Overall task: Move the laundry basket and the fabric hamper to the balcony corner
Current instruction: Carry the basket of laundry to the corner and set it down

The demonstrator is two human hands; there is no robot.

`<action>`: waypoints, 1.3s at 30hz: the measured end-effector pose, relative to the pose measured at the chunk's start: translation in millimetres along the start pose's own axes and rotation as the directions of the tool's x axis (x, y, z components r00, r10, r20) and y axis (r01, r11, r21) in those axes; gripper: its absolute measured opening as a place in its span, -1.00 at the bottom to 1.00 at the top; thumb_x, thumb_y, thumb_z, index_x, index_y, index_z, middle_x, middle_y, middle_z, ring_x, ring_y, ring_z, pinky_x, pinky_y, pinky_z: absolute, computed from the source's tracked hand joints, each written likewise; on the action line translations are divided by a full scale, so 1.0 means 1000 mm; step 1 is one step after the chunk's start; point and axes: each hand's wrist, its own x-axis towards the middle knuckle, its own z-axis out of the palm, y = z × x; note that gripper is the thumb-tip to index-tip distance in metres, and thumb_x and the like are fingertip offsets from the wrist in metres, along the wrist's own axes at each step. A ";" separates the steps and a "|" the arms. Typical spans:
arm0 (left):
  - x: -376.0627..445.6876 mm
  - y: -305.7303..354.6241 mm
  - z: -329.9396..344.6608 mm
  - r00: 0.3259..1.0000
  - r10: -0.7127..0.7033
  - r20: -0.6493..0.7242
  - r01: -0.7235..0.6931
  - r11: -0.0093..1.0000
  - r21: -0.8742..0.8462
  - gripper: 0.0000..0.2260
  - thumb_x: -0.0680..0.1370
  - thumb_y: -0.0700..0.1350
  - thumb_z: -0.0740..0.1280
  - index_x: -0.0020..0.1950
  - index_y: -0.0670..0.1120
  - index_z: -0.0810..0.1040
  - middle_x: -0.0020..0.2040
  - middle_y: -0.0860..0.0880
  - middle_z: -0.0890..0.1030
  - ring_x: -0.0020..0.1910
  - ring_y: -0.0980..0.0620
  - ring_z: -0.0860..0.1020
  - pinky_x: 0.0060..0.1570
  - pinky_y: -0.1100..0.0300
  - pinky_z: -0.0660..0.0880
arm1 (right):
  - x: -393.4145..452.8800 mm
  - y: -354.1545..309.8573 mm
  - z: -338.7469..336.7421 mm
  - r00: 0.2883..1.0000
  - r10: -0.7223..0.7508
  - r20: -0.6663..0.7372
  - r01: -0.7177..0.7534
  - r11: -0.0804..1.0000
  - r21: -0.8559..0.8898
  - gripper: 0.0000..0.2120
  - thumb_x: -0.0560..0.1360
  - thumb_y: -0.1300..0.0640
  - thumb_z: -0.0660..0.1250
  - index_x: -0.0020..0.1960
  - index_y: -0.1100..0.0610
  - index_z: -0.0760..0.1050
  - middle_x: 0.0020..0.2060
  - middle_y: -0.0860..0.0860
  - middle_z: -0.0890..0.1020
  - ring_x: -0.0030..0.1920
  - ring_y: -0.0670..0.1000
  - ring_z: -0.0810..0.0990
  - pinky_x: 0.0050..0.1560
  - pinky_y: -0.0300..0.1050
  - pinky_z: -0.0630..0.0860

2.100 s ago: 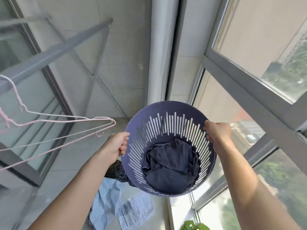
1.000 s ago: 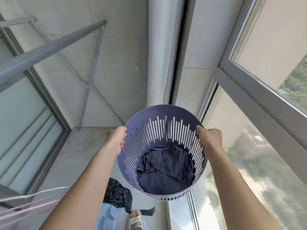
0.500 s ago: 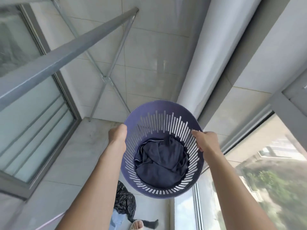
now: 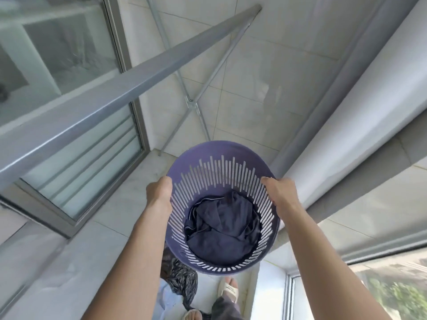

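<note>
A round purple slotted laundry basket [image 4: 208, 162] hangs in the air in front of me, above the balcony floor. Dark navy clothes [image 4: 221, 229] lie in its bottom. My left hand [image 4: 159, 192] grips the basket's left rim and my right hand [image 4: 280, 195] grips its right rim. The basket's open mouth faces me. No fabric hamper shows in this view.
A grey drying-rack bar [image 4: 129, 86] crosses at upper left, its crossed legs [image 4: 193, 107] against the tiled back wall. A white pipe [image 4: 360, 112] runs down the corner on the right. A black bag [image 4: 182, 280] and my sandalled foot [image 4: 228, 292] are below the basket.
The basket, held by both hands, has travelled forward toward the tiled corner. The pink hangers and the blue cloth on the floor have dropped out of view, and the view has tilted.
</note>
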 end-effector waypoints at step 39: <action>0.122 0.130 0.208 0.991 -0.005 0.136 0.003 1.000 0.021 -0.83 0.56 -0.11 0.21 -0.22 -0.10 0.45 -0.41 0.03 0.33 -0.50 0.11 0.19 -0.56 0.31 0.14 | 0.288 -0.104 -0.014 0.998 0.000 0.062 0.000 1.000 -0.014 -0.76 0.38 0.09 0.36 -0.39 0.19 0.49 -0.68 0.01 0.44 -0.65 -0.03 0.35 -0.48 -0.20 0.35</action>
